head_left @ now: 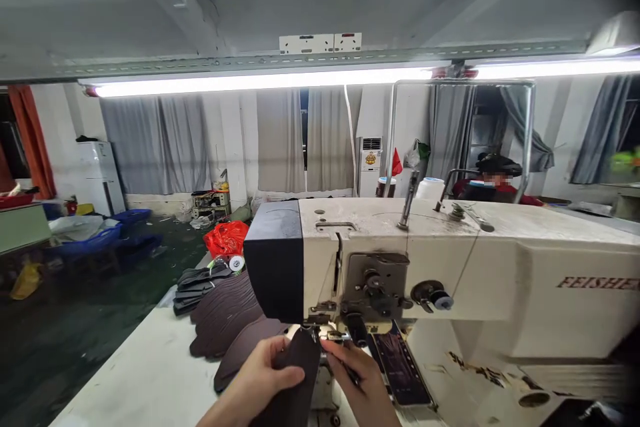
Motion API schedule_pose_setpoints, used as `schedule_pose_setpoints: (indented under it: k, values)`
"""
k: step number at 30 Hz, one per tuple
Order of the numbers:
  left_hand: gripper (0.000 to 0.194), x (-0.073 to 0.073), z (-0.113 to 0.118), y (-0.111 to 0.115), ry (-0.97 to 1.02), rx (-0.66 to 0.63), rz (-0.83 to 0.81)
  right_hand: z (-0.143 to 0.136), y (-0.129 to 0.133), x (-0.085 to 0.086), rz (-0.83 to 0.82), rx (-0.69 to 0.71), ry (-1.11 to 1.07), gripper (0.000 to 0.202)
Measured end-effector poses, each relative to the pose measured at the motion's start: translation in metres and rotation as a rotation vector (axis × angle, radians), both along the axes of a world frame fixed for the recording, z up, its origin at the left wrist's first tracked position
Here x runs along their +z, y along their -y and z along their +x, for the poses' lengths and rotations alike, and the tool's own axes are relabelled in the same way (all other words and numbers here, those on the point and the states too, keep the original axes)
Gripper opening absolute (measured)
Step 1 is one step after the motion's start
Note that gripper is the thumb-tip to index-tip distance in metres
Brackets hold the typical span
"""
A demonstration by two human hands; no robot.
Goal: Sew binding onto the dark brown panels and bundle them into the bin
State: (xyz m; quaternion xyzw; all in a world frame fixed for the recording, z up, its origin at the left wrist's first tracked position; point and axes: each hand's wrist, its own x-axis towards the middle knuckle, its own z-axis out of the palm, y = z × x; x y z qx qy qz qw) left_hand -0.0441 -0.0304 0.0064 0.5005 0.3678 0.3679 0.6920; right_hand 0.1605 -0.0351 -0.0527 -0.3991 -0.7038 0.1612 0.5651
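A dark brown fabric piece (295, 383) lies under the needle area of a white sewing machine (320, 267). My left hand (263, 373) grips this piece, thumb on top, to the left of the presser foot (315, 335). My right hand (357, 377) is closed just right of the needle, its fingertips by the fabric's edge. A slim dark thing shows between its fingers, too small to name. Left of the machine head, a fanned stack of dark fabric pieces (227, 307) lies on the white table (145, 360).
A phone (403, 367) lies under the machine arm. Behind the stack are a red plastic bag (225, 238) and black bundled pieces (197, 287). Thread cones (430, 188) stand behind the machine. Farther back at right sits another person (497, 180). Blue baskets (90, 237) are at left.
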Motion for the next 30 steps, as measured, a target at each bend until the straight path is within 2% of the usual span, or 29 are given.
schedule_pose_setpoints:
  k: [4,8,11,15,18,23,26,30]
  values:
    - [0.041,-0.025,0.014,0.012,0.129,0.132,0.046,0.002,-0.003,-0.002,0.004,0.016,0.014,0.023]
    - [0.047,-0.036,0.02,0.01,0.148,0.186,0.05,0.003,-0.004,-0.003,0.019,0.012,0.023,0.023]
    - [0.053,-0.036,0.025,0.014,0.145,0.203,0.043,0.002,-0.003,-0.003,0.023,-0.001,0.02,0.024]
    - [0.052,-0.031,0.027,0.026,0.156,0.192,0.031,0.003,-0.001,-0.002,0.022,-0.021,0.033,0.023]
    - [0.054,-0.033,0.023,0.034,0.121,0.19,0.056,0.003,0.0,-0.003,-0.015,-0.023,0.054,0.024]
    - [0.073,-0.046,0.013,0.039,0.044,0.389,-0.096,0.002,0.0,-0.006,-0.046,-0.017,0.055,0.023]
    - [0.074,-0.041,0.009,0.038,0.063,0.284,-0.079,0.002,0.0,-0.008,-0.076,-0.018,0.05,0.025]
    - [0.066,-0.023,0.006,0.035,0.135,0.171,-0.064,0.001,0.001,-0.008,-0.083,0.003,0.03,0.025]
